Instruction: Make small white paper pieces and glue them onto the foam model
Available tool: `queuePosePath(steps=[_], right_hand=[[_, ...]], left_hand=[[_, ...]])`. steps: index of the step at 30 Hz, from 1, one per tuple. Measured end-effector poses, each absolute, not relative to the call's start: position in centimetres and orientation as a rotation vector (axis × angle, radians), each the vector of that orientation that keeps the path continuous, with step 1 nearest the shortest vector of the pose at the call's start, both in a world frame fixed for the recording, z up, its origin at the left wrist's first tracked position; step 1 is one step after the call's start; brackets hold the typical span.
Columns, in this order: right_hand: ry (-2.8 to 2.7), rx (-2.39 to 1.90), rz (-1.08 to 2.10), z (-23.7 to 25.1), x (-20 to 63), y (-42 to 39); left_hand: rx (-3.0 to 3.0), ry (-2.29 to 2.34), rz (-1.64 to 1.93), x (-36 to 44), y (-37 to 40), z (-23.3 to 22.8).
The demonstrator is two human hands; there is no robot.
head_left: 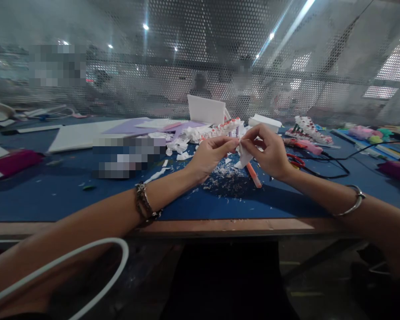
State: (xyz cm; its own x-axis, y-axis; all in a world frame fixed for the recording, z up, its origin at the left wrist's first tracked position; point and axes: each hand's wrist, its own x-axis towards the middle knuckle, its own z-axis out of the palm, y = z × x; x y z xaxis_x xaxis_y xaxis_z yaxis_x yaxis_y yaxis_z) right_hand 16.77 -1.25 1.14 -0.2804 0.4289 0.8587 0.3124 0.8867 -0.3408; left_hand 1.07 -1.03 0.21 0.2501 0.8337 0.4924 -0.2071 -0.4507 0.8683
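Observation:
My left hand (208, 159) and my right hand (268, 150) meet over the blue table, fingertips almost touching. Between the right thumb and fingers is pinched a thin white piece (245, 156), paper or thin foam, hanging downward. The left thumb and forefinger are closed at its upper edge. Just below lies an orange-handled tool (254, 175), its far end hidden. White shreds (224, 177) litter the table under both hands. Behind them stands a white model with red dots (221, 129), partly hidden by my hands.
Crumpled white scraps (180, 146) and white and purple sheets (86, 133) lie to the left. A white board (205, 109) stands upright behind. On the right are a pink tool (306, 146) with a black cord (339, 174), red-handled scissors (295, 161) and another dotted model (308, 129).

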Motion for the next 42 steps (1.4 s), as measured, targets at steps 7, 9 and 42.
queuePosePath(steps=[7,9,42], right_hand=[[-1.913,-0.517,0.012,1.0,16.7,-1.4],[-1.901,-0.521,0.045,1.0,16.7,-1.4],[-2.126,-0.579,-0.093,1.9,17.8,-1.6]], left_hand=[[1.702,0.541,1.451,1.0,-0.9,0.2],[1.746,0.533,1.445,0.8,-0.9,0.2],[1.681,0.674,1.307,0.3,-0.3,0.2]])
